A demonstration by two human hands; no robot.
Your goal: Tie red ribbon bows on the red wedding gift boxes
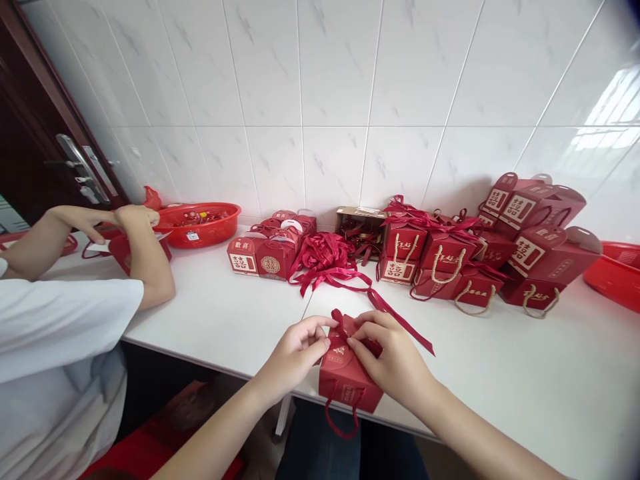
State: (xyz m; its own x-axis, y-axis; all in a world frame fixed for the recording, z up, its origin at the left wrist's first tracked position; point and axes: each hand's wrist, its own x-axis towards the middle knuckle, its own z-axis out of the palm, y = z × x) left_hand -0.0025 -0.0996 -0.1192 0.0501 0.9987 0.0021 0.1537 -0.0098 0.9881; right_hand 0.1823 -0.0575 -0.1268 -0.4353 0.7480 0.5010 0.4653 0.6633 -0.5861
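Note:
A small red gift box [344,375] stands at the table's front edge before me, its red cord handle [342,435] hanging over the edge. A dark red ribbon [339,323] is looped on top of it. My left hand [299,348] closes on the ribbon from the left, index finger and thumb at the loop. From the right, my right hand [393,350] pinches the ribbon close to its middle, and its curled fingers hide part of the box top. Beyond the box lies a heap of loose red ribbon [327,253], with one long strand trailing toward my right hand.
Red gift boxes [273,250] stand left of the heap; more boxes [445,257], several stacked, are at right. Between them is an open carton [360,230]. Red plastic baskets [213,227] sit at both sides. At left, a co-worker's arms [150,250] reach over another red box.

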